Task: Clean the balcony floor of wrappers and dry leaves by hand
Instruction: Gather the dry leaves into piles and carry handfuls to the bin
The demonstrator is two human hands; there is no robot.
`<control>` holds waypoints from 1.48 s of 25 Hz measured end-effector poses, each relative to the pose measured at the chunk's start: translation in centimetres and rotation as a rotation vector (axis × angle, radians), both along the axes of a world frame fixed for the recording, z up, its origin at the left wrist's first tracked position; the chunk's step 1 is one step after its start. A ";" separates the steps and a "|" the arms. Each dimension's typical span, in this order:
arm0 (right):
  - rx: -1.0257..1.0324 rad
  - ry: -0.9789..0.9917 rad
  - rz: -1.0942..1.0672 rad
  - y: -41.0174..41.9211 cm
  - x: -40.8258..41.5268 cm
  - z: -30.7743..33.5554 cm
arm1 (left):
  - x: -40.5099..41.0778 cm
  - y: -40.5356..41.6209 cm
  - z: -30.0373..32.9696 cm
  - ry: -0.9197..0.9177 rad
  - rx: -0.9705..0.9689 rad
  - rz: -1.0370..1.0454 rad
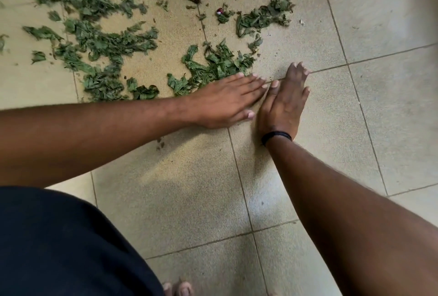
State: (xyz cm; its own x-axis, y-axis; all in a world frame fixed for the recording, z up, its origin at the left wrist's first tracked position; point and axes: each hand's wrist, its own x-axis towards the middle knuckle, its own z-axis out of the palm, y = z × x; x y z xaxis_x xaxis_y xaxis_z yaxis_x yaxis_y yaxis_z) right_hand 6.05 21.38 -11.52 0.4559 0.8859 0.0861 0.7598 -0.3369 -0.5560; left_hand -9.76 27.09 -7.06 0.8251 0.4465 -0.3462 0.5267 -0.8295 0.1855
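Left hand [227, 101] and right hand [284, 103]: fingers straight, flat on floor [379, 106], walling dry leaves [213, 65] for scooping.

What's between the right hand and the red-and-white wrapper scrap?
Head view: bare tile, then scattered green leaves, between the right hand and the wrapper scrap.
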 end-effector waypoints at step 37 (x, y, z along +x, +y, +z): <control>-0.068 -0.109 0.124 -0.3 -0.3 0.1 | -12.8 -15.0 -1.0 -0.153 -0.020 0.093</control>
